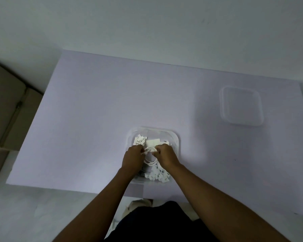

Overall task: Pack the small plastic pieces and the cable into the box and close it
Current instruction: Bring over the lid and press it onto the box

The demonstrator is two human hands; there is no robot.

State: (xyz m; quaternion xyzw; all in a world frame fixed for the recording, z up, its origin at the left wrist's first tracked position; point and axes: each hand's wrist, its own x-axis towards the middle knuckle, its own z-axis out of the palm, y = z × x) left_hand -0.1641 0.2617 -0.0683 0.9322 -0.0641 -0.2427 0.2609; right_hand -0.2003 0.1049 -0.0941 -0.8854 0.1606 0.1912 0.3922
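we pinch the coiled cable [150, 155] between left hand [133, 157] and right hand [165, 155] directly over the open box [177, 142], while the lid [241, 106] lies well apart, nearer our right.

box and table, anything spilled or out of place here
Nothing stands out. The small plastic pieces all lie inside the clear box, the left hand and right hand hold the coiled white cable over it, and the clear lid lies flat on the table, apart to the right, not yet on.
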